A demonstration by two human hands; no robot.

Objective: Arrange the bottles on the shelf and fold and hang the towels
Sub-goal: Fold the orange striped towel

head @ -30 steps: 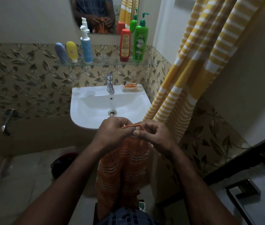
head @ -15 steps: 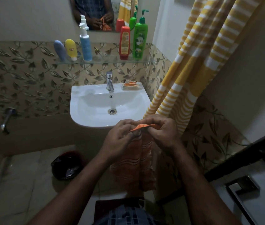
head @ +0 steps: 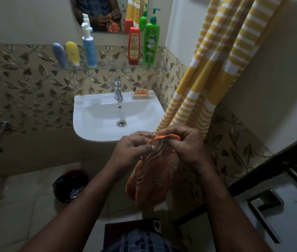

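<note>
Towel [head: 149, 171] — orange, white-striped, bunched

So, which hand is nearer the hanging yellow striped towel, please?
Right. The right hand is beside the yellow striped towel, low down; the left hand is farther left. Both pinch the orange striped towel.

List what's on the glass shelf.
The shelf holds five bottles: grey tube, yellow tube, blue pump bottle, red bottle, green pump bottle. Nothing covers them.

White sink [head: 89, 115] with chrome tap [head: 118, 90], soap dish [head: 141, 94], dark bin [head: 70, 188] below
</note>
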